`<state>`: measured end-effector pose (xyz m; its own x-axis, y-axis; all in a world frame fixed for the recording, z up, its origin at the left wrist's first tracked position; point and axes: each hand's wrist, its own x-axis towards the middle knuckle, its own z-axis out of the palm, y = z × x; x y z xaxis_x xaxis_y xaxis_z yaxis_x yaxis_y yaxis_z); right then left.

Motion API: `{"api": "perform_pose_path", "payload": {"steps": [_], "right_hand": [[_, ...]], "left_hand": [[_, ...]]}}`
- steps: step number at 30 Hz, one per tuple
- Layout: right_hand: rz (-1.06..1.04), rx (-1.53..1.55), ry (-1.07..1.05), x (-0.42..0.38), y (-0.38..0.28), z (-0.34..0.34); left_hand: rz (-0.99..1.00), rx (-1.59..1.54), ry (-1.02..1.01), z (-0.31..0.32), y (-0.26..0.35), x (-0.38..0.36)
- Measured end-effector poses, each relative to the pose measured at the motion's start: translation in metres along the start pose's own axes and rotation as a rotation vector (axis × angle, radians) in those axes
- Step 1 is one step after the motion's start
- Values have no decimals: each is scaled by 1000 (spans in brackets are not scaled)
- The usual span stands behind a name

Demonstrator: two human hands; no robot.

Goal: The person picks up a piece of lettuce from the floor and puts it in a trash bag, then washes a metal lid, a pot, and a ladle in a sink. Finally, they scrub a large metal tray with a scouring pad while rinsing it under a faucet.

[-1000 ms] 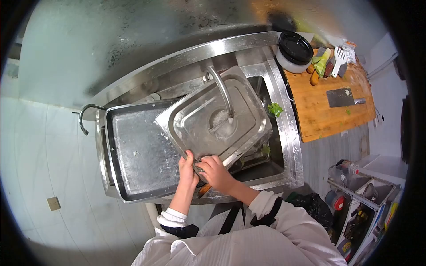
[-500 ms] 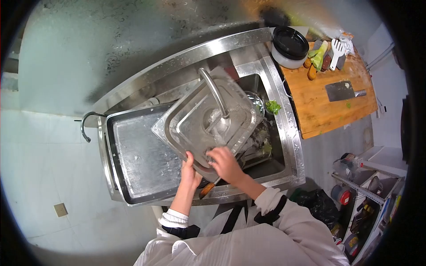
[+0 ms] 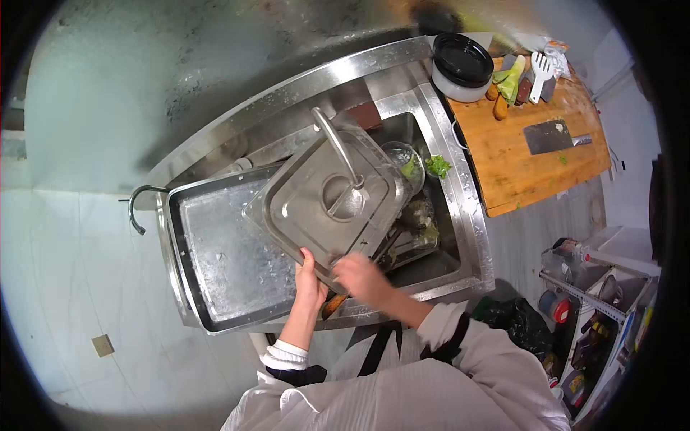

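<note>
L hand [image 3: 310, 289] pinches steel lid [image 3: 298, 205] by near corner under tap [image 3: 336, 144]; R hand [image 3: 364, 280] blurred, can't tell if gripping. Prob. rubbing; calls for firm L hold.

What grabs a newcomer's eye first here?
Probably the big square steel lid, tilted across the middle under the curved faucet, with the left hand gripping its near edge and the right hand a blur beside it. Next, the broad shallow tray to the left, then the bright wooden board at right with a cleaver lying on it.
</note>
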<state>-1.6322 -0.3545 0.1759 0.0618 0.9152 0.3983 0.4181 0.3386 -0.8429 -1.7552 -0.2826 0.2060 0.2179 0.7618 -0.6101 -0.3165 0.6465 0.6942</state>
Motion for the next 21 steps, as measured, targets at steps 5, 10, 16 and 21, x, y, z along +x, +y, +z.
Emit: {"api": "perform_pose_path", "payload": {"steps": [5, 10, 16, 21], "right_hand": [[224, -92, 40, 14, 14, -18], [-52, 16, 9, 23, 3, -11], [-207, -123, 98, 10, 5, -7], [274, -371, 230, 20, 84, -19]], "left_hand": [[101, 102, -38, 13, 15, -7], [50, -17, -29, -2, 6, 2], [-1, -53, -6, 13, 14, -3], [84, 71, -31, 10, 27, -24]]}}
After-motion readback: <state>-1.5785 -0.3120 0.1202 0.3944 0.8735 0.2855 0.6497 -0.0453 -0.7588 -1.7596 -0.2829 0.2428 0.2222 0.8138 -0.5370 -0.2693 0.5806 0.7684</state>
